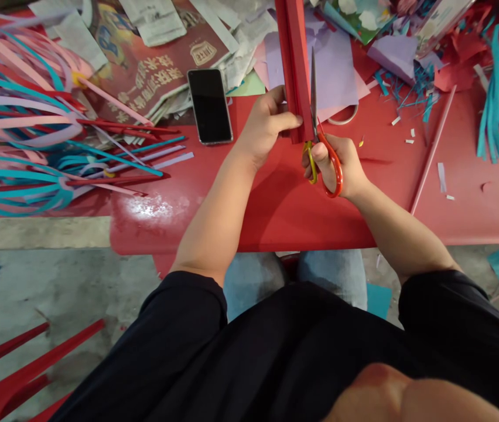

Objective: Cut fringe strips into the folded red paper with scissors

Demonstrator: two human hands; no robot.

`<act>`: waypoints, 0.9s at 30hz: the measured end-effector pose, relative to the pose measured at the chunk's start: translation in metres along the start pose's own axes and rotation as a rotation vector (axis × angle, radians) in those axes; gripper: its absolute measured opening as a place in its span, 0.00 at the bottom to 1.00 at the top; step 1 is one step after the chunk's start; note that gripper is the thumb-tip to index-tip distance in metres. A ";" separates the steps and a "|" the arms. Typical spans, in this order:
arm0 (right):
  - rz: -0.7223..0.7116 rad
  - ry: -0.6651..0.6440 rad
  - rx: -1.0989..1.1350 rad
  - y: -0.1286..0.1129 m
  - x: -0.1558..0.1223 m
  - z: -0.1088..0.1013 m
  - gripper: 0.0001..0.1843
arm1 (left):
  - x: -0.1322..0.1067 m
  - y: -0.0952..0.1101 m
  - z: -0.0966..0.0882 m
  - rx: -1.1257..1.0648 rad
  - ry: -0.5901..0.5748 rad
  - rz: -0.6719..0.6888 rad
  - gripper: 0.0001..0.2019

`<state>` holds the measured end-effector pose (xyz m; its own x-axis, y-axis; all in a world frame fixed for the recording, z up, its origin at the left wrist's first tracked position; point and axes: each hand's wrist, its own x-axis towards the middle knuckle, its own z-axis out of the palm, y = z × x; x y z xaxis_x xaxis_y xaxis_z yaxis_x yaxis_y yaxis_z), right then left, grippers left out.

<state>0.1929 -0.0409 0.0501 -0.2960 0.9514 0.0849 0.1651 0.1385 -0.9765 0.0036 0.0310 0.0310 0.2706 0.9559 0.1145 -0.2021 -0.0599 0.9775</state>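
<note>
From the head view, I have the left hand (267,123) pinching folded red paper (301,64), which stretches away beyond that grip; the right hand (349,164) grips scissors (338,174), one blade (313,97) alongside the paper. I judge this a cutting step, calling next for steady paper.

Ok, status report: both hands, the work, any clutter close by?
Left hand gripping folded red paper. Right hand holding scissors, blade along the paper's edge. Lilac paper lying behind; smartphone near left wrist.
</note>
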 end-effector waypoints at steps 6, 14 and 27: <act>0.061 0.021 0.008 0.001 -0.001 0.000 0.38 | -0.001 0.003 0.001 -0.060 -0.015 0.010 0.09; 0.115 0.041 -0.005 -0.004 -0.003 0.002 0.38 | -0.001 0.001 0.001 -0.026 0.000 0.001 0.07; 0.114 0.062 -0.030 -0.006 -0.001 0.004 0.38 | -0.004 0.002 0.002 -0.012 0.010 -0.003 0.08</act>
<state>0.1889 -0.0436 0.0549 -0.2156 0.9764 -0.0132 0.2225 0.0360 -0.9743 0.0040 0.0268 0.0329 0.2619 0.9588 0.1103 -0.2124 -0.0542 0.9757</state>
